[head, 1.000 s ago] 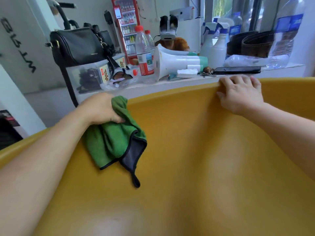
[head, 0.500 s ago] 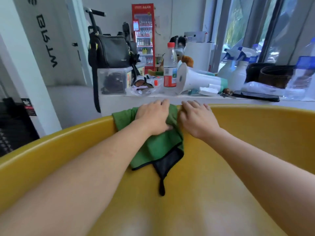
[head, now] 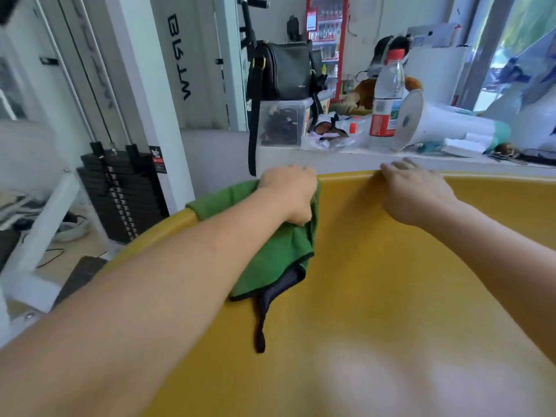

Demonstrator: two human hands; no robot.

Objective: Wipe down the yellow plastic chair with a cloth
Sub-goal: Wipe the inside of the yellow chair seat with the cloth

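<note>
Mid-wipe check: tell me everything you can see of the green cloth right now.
The green cloth looks like soft microfibre with dark edging. A dark underside and a dark tab hang at its lower corner. It is draped, rumpled, over the top rim of the yellow chair and hangs down the inner backrest. The left hand grips it at the rim. The right hand, farther along the rim, does not touch it.

The left forearm (head: 150,296) and right forearm (head: 496,251) are bare, uncovered from the picture's lower edge to the wrists. The left grip (head: 288,194) and right grip (head: 416,194) are bare too, fingertips slightly blurred.
</note>
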